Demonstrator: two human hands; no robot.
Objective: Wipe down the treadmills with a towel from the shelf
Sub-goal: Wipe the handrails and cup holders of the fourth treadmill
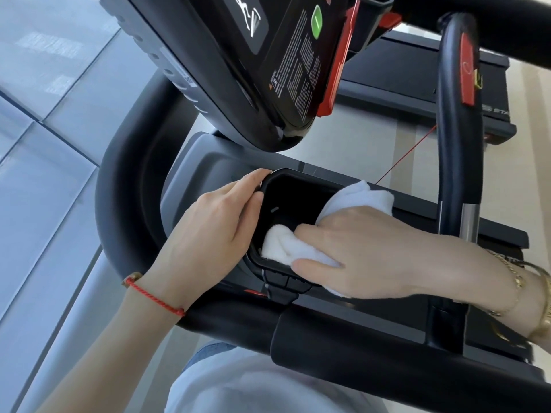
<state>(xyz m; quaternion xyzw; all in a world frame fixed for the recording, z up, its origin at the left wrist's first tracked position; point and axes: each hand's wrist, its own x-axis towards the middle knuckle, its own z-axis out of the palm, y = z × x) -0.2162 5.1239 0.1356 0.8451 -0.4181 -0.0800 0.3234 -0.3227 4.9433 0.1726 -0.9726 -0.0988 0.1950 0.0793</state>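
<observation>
From the head camera, looking down: the right hand (366,251) has its grip closed around a bunched white terry towel (286,244), thumb and fingers curled over the cloth, and pushes one end down into the deep black rectangular storage pocket (293,201) in the grey console tray (196,162) of the black treadmill (128,186). The other end of the towel sticks up past the far rim of the pocket. Bunching the cloth this way probably lets it reach the pocket's floor and corners, which a flat towel would skip.

The left hand (214,231) lies on the near-left rim of the pocket, fingers bent over the lip and holding nothing else; it seems placed there to steady the person or the insert while the other hand scrubs.

Room is tight. The pocket walls hem the towel in on all sides, and the tilted black display panel with a green button (316,22) overhangs the far side. The curved black handlebar (456,114) with a red safety clip (467,70) stands just beyond the right wrist, and a thin red cord (405,156) runs near the towel's raised end and could snag. The padded front bar (357,347) lies nearest the person's body.
</observation>
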